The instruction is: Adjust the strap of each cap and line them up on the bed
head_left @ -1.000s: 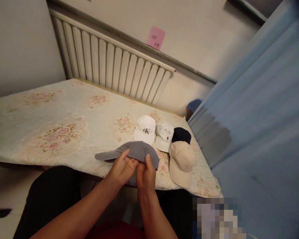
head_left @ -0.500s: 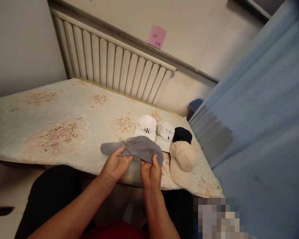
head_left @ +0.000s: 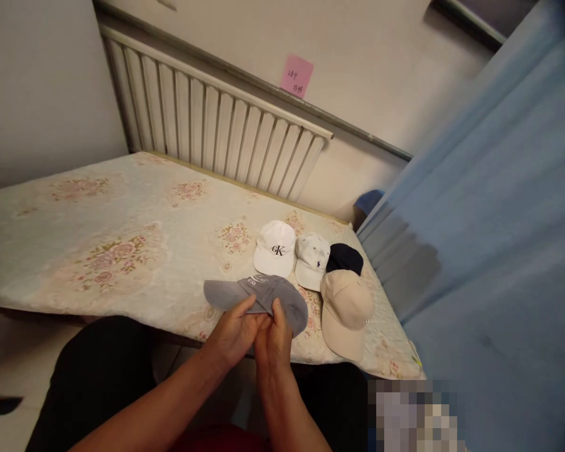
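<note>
A grey baseball cap point(head_left: 282, 298) with white lettering is held over the front edge of the mattress, its brim pointing left. My left hand point(head_left: 238, 329) grips its lower edge near the brim, thumb on the outside. Close beside it, my right hand point(head_left: 273, 333) pinches the same edge, with the thumb on the crown. Behind the grey cap sits a white cap point(head_left: 275, 248) with black letters. Right of that are a white cap with a small dark emblem point(head_left: 312, 257), a black cap point(head_left: 344, 258) and a beige cap point(head_left: 347, 307).
The caps rest on a mattress point(head_left: 136, 207) with a floral cover. A white radiator point(head_left: 211, 113) and a pipe run along the wall behind it, below a pink note point(head_left: 296, 75). A blue curtain point(head_left: 489, 220) hangs at the right.
The grey cap has come lower and closer to me, baring the white lettered cap's brim. My hands have moved together along its edge, and its lettering shows more.
</note>
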The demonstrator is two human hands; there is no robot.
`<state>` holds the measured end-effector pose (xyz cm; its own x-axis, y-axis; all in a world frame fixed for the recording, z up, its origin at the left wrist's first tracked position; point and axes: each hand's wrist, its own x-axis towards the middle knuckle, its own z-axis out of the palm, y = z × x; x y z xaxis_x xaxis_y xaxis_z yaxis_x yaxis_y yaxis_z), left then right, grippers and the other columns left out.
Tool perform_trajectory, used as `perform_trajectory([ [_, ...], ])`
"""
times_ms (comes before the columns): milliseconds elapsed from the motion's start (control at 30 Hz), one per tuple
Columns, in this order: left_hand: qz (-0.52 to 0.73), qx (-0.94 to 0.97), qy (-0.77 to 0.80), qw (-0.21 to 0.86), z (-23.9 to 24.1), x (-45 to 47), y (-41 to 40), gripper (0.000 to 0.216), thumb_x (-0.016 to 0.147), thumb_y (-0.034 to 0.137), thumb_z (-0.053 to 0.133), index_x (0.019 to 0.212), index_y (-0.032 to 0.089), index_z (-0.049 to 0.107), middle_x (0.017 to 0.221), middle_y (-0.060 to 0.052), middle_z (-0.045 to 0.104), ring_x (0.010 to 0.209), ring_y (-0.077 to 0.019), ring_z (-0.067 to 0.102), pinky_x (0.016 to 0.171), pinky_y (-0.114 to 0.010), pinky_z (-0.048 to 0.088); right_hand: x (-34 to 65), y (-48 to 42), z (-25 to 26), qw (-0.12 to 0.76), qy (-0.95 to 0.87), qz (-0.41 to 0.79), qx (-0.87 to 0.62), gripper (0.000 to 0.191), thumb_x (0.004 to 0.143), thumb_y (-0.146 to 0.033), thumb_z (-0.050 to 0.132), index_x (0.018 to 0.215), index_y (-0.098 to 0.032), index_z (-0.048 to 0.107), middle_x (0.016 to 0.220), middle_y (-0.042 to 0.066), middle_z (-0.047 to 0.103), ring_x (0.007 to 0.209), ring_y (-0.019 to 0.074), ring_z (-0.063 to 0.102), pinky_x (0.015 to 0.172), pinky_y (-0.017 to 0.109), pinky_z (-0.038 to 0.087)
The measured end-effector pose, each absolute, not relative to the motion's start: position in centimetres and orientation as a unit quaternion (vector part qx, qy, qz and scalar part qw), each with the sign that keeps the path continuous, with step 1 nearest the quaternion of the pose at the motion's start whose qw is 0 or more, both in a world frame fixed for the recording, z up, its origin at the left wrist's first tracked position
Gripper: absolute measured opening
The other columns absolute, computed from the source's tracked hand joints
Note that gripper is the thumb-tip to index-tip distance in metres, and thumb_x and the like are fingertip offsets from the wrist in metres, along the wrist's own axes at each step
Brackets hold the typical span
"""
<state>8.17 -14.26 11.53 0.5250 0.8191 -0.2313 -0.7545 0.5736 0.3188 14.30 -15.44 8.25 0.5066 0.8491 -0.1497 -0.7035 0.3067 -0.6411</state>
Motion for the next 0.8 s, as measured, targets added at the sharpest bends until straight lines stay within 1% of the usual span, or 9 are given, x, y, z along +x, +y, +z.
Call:
perform_trajectory([
  [133,0.493,0.093,0.150,0.852,11.9,7.4,-14.0,0.040,0.088,0.008,0.044,0.126,0.010,0.056,0.108,-0.013,0.070,0.106,-0.0250,0.064,0.102,-0.042,0.044,15.0,-15.2,8.4,0.803,-0.127,0.495,-0.307,0.037,0.082,-0.027,0.057,0.117,-0.016,0.060,0.116,0.007,0.068,0.108,0.0190,0.063,0.108,0.042,0.038],
  [267,0.535,0.068,0.103,0.836,12.5,6.2,-13.6,0.045,0.089,0.011,0.043,0.133,0.017,0.051,0.116,-0.011,0.068,0.112,-0.0252,0.061,0.104,-0.045,0.042,15.6,-15.1,9.0,0.795,-0.143,0.511,-0.294,0.038,0.081,-0.029,0.058,0.117,-0.019,0.060,0.119,0.007,0.067,0.110,0.0207,0.062,0.106,0.046,0.039],
  [333,0.546,0.046,0.090,0.832,12.6,5.5,-13.4,0.043,0.092,0.019,0.044,0.134,0.020,0.050,0.117,-0.011,0.068,0.114,-0.0261,0.059,0.104,-0.045,0.042,15.9,-15.1,9.3,0.799,-0.136,0.509,-0.289,0.037,0.080,-0.026,0.060,0.117,-0.020,0.060,0.118,0.006,0.067,0.110,0.0207,0.062,0.105,0.047,0.040],
  [400,0.549,0.026,0.088,0.831,12.6,4.8,-13.2,0.044,0.093,0.034,0.044,0.134,0.020,0.050,0.116,-0.011,0.068,0.115,-0.0277,0.059,0.102,-0.046,0.043,16.4,-15.2,9.5,0.804,-0.128,0.514,-0.272,0.035,0.079,-0.024,0.060,0.114,-0.021,0.062,0.117,0.005,0.068,0.111,0.0201,0.062,0.106,0.045,0.040],
  [467,0.550,0.012,0.100,0.829,12.5,4.2,-12.9,0.053,0.091,0.050,0.043,0.133,0.020,0.051,0.112,-0.012,0.070,0.114,-0.0293,0.059,0.100,-0.046,0.045,17.0,-15.3,9.5,0.798,-0.120,0.532,-0.254,0.033,0.079,-0.024,0.060,0.111,-0.020,0.064,0.114,0.005,0.070,0.110,0.0199,0.062,0.106,0.045,0.039],
  [533,0.547,0.001,0.125,0.828,12.3,3.7,-12.7,0.062,0.087,0.060,0.042,0.132,0.019,0.052,0.107,-0.012,0.072,0.112,-0.0310,0.060,0.097,-0.046,0.047,17.5,-15.4,9.3,0.785,-0.116,0.555,-0.250,0.031,0.079,-0.026,0.060,0.109,-0.019,0.065,0.111,0.006,0.071,0.110,0.0207,0.063,0.106,0.046,0.039],
  [600,0.541,-0.004,0.147,0.828,12.1,3.5,-12.5,0.065,0.085,0.063,0.042,0.131,0.018,0.054,0.105,-0.013,0.072,0.111,-0.0321,0.061,0.095,-0.046,0.048,18.0,-15.5,9.2,0.771,-0.120,0.570,-0.256,0.032,0.080,-0.029,0.059,0.109,-0.019,0.065,0.111,0.007,0.071,0.110,0.0219,0.062,0.106,0.048,0.039],
  [700,0.529,-0.002,0.167,0.832,11.8,3.4,-12.2,0.064,0.085,0.062,0.043,0.129,0.018,0.055,0.105,-0.014,0.072,0.108,-0.0320,0.063,0.095,-0.046,0.048,18.2,-15.7,9.0,0.759,-0.124,0.584,-0.261,0.032,0.080,-0.030,0.057,0.108,-0.018,0.066,0.109,0.008,0.072,0.111,0.0224,0.062,0.105,0.049,0.038],
  [800,0.522,0.001,0.195,0.830,11.5,3.3,-11.9,0.063,0.087,0.061,0.041,0.127,0.015,0.057,0.101,-0.014,0.073,0.104,-0.0316,0.065,0.094,-0.045,0.049,18.4,-15.7,9.0,0.750,-0.111,0.598,-0.260,0.030,0.079,-0.029,0.056,0.104,-0.018,0.068,0.105,0.007,0.073,0.108,0.0220,0.063,0.105,0.048,0.039],
])
